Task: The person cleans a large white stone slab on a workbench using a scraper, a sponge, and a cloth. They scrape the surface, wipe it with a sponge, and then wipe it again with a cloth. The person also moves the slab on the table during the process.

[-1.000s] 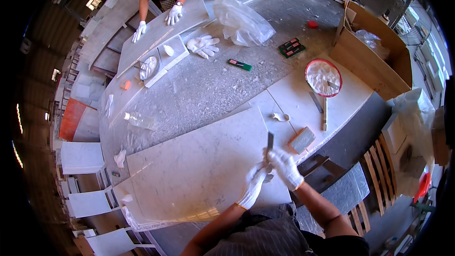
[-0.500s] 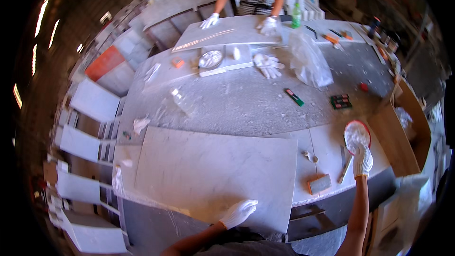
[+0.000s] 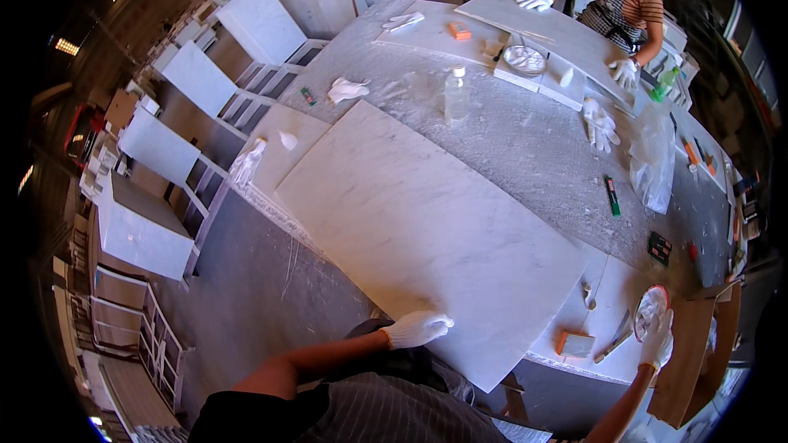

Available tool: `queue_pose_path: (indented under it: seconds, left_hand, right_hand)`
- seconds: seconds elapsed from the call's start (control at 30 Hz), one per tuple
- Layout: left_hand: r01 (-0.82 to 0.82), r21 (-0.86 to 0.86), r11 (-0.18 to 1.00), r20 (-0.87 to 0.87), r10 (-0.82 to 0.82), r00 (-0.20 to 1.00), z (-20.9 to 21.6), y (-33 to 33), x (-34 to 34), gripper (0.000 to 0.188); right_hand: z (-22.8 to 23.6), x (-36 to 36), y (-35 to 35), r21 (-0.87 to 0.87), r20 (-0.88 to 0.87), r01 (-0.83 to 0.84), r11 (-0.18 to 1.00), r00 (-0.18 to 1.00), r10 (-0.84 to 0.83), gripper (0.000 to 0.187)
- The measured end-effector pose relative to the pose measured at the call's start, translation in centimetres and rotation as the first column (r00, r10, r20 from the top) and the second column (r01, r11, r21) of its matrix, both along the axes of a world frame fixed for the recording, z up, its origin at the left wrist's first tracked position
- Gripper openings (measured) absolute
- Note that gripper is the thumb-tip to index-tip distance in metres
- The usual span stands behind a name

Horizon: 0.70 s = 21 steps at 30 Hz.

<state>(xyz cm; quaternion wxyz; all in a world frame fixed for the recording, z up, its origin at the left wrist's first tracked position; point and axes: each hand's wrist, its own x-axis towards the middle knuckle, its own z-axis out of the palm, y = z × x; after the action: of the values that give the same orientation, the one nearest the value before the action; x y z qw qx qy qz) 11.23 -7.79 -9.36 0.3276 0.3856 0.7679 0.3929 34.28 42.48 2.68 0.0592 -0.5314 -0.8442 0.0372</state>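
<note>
The gloved left hand lies flat, fingers together, on the near edge of the marble slab, whose long axis runs away up-left. Far right, the right hand curls its fingers around the round dish at the desk's end.

Gloved left hand flat, palm down, gloved right hand reaching far right, arm outstretched

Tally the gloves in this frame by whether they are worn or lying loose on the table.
Worn by the person filming: 2, left hand and right hand
Worn by the co-worker: 2, and
Lying loose: 1 pair of gloves
Total: 6 gloves
</note>
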Motion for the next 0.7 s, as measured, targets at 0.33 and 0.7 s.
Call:
queue_pose_path:
  seconds: [0.33,0.7]
  left_hand:
    - [-0.19,-0.293,0.937,0.221,0.26,0.94,7.6,-8.9,-0.9,0.052]
    - [-0.77,-0.121,0.626,0.312,0.76,0.57,4.6,-35.3,3.2,0.03]
  right_hand:
    - [-7.2,-6.7,-21.2,-0.161,-0.161,-0.487,0.858,0.871,0.464,0.049]
    - [-12.0,-13.2,-40.8,-0.034,0.062,-0.425,0.905,0.903,0.426,0.061]
